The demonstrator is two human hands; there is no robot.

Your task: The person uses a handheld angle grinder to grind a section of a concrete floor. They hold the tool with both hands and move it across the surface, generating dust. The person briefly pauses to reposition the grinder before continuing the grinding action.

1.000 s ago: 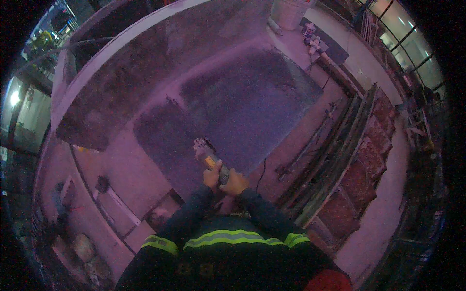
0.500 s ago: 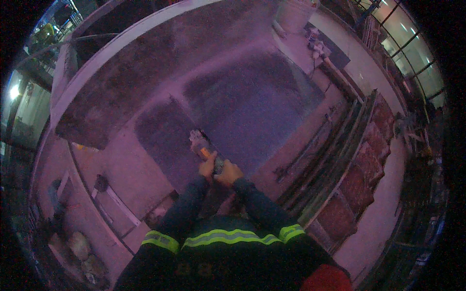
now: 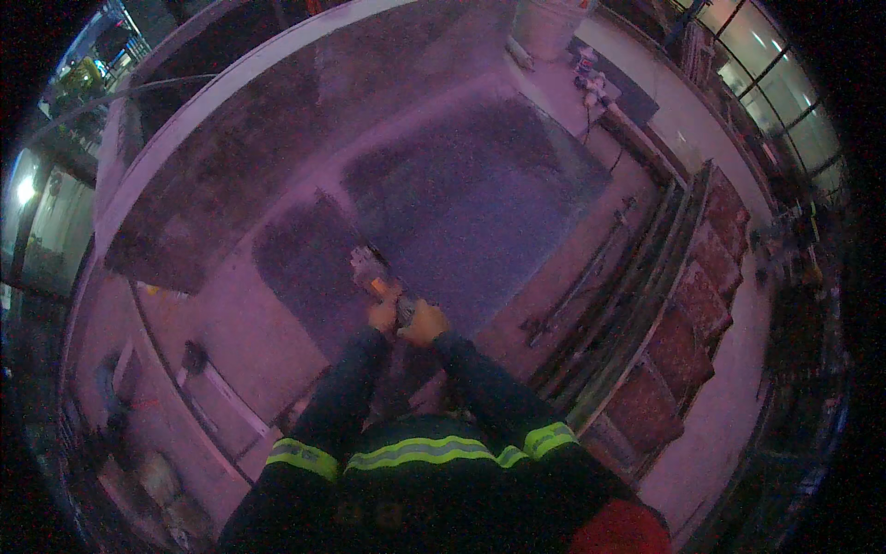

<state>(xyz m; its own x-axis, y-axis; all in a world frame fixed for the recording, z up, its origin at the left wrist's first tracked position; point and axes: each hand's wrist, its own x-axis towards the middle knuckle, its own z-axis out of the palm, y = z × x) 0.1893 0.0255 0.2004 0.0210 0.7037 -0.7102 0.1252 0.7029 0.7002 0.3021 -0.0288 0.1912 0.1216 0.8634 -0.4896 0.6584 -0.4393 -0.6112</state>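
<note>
Both bare hands are closed on a power tool (image 3: 367, 266) with an orange-marked body and a pale, dusty head, held over a dark grey slab-like surface (image 3: 471, 231) edged with pale dust. My left hand (image 3: 382, 315) grips the orange-marked part, and my right hand (image 3: 423, 321) is wrapped round the rear of the body. The tool’s head points away from me and to the left, near a pale streak across the dark surface. Whether it touches the surface I cannot tell.
A pale bucket (image 3: 544, 28) and small items (image 3: 591, 83) sit at the back right. Long bars (image 3: 628, 305) and reddish plates (image 3: 669, 355) lie along the right. A curved wall (image 3: 212, 157) rises at the back left. Rounded objects (image 3: 161, 489) lie at the lower left.
My hands and the tool have shifted forward and to the left over the dark surface over the last second, both hands keeping their grip.
</note>
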